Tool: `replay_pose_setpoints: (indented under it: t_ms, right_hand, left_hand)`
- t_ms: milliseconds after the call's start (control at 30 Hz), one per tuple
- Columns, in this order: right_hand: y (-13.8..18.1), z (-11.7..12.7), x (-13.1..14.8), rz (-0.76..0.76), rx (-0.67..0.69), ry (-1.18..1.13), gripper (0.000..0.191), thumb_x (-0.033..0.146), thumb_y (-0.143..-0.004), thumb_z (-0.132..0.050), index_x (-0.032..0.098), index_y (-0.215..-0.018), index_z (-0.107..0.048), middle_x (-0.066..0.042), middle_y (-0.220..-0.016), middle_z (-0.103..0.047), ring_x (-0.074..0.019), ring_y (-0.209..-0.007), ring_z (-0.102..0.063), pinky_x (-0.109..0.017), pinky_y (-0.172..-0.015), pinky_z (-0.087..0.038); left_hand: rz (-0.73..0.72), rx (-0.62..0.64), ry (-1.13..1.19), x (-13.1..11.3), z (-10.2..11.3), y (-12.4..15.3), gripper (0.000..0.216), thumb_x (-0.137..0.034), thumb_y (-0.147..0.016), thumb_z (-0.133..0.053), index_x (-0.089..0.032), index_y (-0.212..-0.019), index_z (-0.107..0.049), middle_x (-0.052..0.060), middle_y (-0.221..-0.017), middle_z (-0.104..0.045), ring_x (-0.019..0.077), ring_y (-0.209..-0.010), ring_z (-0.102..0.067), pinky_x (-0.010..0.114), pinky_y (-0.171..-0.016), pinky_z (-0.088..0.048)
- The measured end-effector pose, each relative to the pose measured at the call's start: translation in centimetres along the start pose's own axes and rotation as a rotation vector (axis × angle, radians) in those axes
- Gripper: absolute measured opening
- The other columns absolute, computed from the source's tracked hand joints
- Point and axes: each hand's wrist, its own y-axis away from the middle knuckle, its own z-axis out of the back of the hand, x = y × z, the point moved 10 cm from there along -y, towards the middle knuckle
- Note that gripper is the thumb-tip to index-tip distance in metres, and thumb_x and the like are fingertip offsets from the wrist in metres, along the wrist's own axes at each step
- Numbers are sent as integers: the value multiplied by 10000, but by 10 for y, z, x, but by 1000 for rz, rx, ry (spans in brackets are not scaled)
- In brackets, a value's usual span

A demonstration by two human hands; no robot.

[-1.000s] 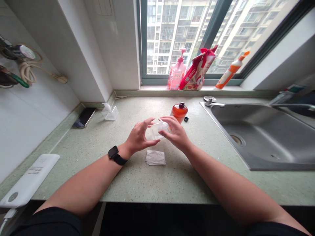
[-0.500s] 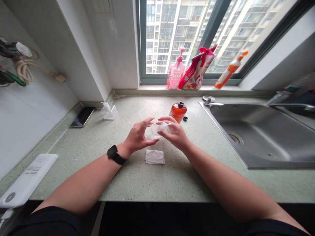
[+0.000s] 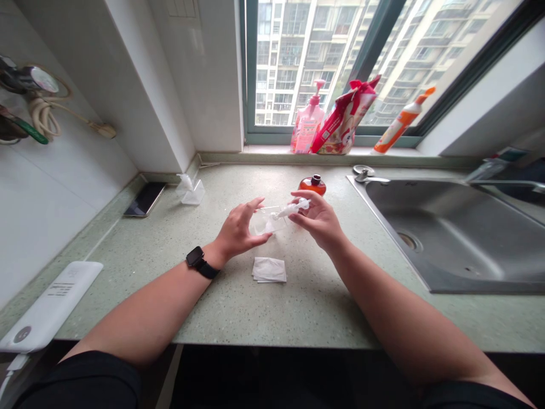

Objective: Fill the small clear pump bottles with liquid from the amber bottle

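Note:
My left hand [image 3: 238, 228] is closed round a small clear bottle [image 3: 277, 225], thumb in front and fingers behind. Between the thumb and fingers of my right hand [image 3: 319, 218] is a white pump head [image 3: 293, 209], tilted at the bottle's mouth. Whether its lower end is still inside the bottle I cannot tell. Behind my right hand stands an amber bottle [image 3: 313, 184] with an uncovered black neck, its lower part hidden. Folded white tissue [image 3: 269, 270] lies on the counter in front of my hands.
A second clear pump bottle [image 3: 190, 190] and a phone [image 3: 145, 200] are at the back left. A white power bank [image 3: 51, 307] lies near the left edge. To the right is a steel sink [image 3: 460, 233]. A pink pump bottle [image 3: 306, 129], red bag [image 3: 347, 119] and orange-white bottle [image 3: 400, 126] line the windowsill.
My right hand has moved right and slightly up with the pump head, drawing it away from the clear bottle's body. It now hides the small black cap and more of the amber bottle.

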Motion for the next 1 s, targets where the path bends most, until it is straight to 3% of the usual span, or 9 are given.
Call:
replay_pose_setpoints:
  t_ms: [167, 433, 600, 1000]
  right_hand:
    - [-4, 22, 14, 101, -48, 161, 588, 592, -788, -915, 333, -1268, -695, -40, -1071, -738, -251, -1055, -734, -397, -867, -644]
    - [-1, 23, 45, 287, 26, 532, 216, 491, -907, -821, 320, -1036, -789, -42, -1011, -788, -256, -942, -732, -470, -886, -615]
    - [-2, 30, 51, 283, -36, 518, 240, 526, -928, -786, 326, -1061, -790, -49, -1010, -788, -269, -952, -736, -480, -884, -608]
    - [-3, 28, 46, 312, 8, 593, 218, 488, -923, -800, 320, -1062, -800, -44, -1045, -821, -271, -974, -757, -482, -909, -613]
  left_hand:
    - [23, -36, -38, 7, 6, -1, 916, -368, -858, -883, -261, -1625, -392, 128, -1357, -726, 327, -1217, -711, 534, -1108, -547]
    - [34, -80, -71, 9, 13, -1, 883, -401, -890, -860, -266, -1625, -390, 130, -1386, -717, 326, -1239, -699, 546, -1125, -533]
    - [24, -95, -62, 8, 13, -1, 888, -401, -888, -867, -261, -1621, -385, 132, -1380, -715, 322, -1224, -702, 551, -1127, -533]
    - [69, -97, -36, 13, 12, 1, 853, -500, -916, -837, -255, -1603, -397, 140, -1370, -715, 299, -1155, -724, 492, -1000, -601]
